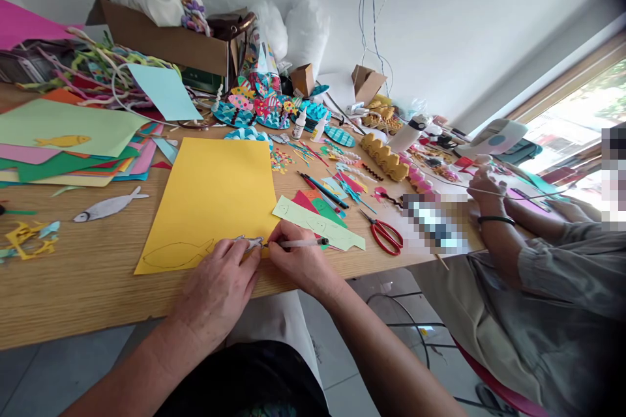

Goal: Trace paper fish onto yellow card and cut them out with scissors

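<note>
A yellow paper sheet point(210, 195) lies on the wooden table point(73, 287), with a pencilled fish outline point(176, 254) near its front edge. My left hand point(218, 290) presses flat on a small grey fish template point(249, 242) at the sheet's front right corner. My right hand point(298, 260) grips a white pen point(303, 243) whose tip touches the template's edge. A pale green fish cutout point(317, 225) lies just beyond my right hand.
Red-handled scissors point(386, 234) lie to the right. A stack of coloured paper point(68, 143) and a grey paper fish point(107, 206) are at left. Cardboard boxes, glue bottles and paper decorations crowd the far side. Another person's hands point(486, 186) work with a string at right.
</note>
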Demonstrator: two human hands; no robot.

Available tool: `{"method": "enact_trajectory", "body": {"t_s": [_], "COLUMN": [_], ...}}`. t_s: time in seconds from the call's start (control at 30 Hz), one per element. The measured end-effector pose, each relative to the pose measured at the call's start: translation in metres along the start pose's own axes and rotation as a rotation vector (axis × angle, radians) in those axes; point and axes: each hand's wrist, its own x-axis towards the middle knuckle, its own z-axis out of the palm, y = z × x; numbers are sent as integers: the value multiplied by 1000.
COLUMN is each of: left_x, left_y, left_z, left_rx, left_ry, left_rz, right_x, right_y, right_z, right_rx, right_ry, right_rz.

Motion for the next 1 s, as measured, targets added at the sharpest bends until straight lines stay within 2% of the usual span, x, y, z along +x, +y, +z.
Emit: {"method": "enact_trajectory", "body": {"t_s": [1.0], "left_x": [1], "left_y": [2], "left_z": [-5], "left_rx": [29], "left_ry": [-26], "left_rz": [19], "right_x": [2], "right_y": [2], "right_z": [0], "right_rx": [11], "right_ry": [-26], "right_rz": [-25]}}
